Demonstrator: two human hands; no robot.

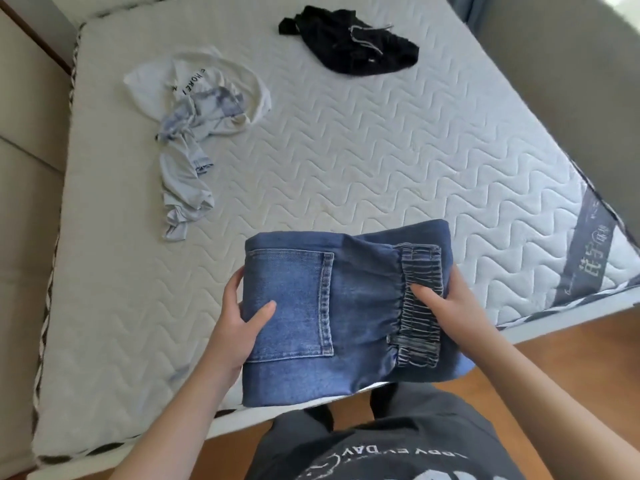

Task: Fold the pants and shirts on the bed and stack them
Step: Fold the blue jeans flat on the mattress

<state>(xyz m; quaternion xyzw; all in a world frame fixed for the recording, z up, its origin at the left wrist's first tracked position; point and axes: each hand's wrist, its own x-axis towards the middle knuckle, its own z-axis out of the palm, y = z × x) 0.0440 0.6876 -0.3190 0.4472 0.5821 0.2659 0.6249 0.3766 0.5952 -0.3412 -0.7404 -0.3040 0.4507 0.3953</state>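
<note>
A: In the head view, what do we hold?

B: We hold the folded blue jeans (346, 317) with both hands, at the near edge of the mattress (346, 161). Our left hand (239, 317) grips the left side, with the thumb on top near the back pocket and the fingers under the fabric. Our right hand (446, 303) grips the right side, with the thumb pressed on the elastic waistband.

A: And the other clothes?

B: A crumpled white and blue shirt (194, 123) lies on the far left part of the mattress. A bunched black garment with a drawstring (349, 43) lies at the far side, well apart from the shirt. Both are not folded yet.

A: What is near us?

B: Our dark printed T-shirt (388, 455) and the wooden floor (571, 358)
</note>
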